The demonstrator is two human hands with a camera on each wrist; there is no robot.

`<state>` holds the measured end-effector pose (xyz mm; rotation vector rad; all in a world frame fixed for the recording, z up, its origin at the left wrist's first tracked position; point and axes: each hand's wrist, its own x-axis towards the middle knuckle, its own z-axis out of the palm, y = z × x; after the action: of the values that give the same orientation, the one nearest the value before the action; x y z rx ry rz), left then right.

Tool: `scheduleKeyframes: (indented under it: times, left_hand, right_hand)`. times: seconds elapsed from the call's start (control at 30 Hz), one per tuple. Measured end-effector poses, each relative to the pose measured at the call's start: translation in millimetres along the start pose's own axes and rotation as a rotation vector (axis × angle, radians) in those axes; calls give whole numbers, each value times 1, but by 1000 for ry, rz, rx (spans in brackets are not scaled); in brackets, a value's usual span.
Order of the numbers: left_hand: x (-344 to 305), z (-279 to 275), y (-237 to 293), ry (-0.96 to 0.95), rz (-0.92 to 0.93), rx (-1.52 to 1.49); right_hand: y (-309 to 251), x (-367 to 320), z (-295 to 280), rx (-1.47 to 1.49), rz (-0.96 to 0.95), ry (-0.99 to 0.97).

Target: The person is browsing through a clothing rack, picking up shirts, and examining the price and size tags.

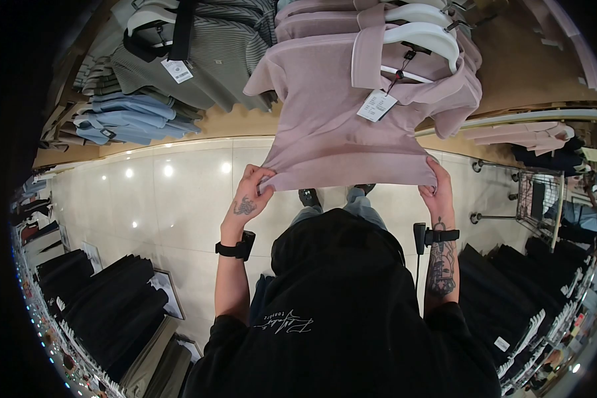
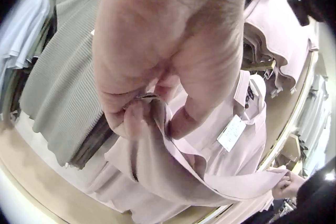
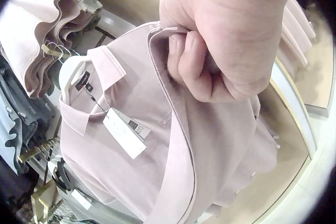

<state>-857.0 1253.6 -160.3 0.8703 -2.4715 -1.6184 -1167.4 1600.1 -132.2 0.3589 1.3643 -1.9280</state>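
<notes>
A dusty pink collared shirt (image 1: pixel 351 132) hangs on a white hanger (image 1: pixel 424 40), its hem drawn out toward the person. At the hem's left corner the left hand (image 1: pixel 251 189) pinches the fabric between thumb and fingers. The right hand (image 1: pixel 438 182) grips the opposite corner, fingers curled round the cloth in the right wrist view. Between both hands the hem stretches nearly straight. A white price tag (image 1: pixel 377 105) dangles from the collar on a dark cord. In the left wrist view, the folded hem (image 2: pixel 157 129) runs between thumb and fingertips.
Grey-green striped shirts (image 1: pixel 212 60) hang left of the pink ones, with light blue shirts (image 1: pixel 132 119) beyond. Racks of dark trousers (image 1: pixel 106 312) stand at both sides behind the person. A metal cart (image 1: pixel 534 199) is at the right on the pale tiled floor (image 1: pixel 172 192).
</notes>
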Motion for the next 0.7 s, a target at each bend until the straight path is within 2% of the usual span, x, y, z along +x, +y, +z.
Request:
scheduleKeyframes:
  times: [0.2,0.3,0.5,0.6,0.7]
  left_hand:
    - [-3,0,12,-3,117,127]
    - [0,6,-1,40,133,108]
    - [2,5,-10,2,31,63]
    - [6,7,-8,147,128,76]
    - [5,6,13,310,76,96]
  right_hand:
    - [-1,-4,4,-4,0,24]
    - [-2,-7,7,-11,-2,43]
    - [-1,-4,1,-34,-6,23]
    - [0,-2,-4,-97,18,9]
    - [4,2,-7,-341,58,19]
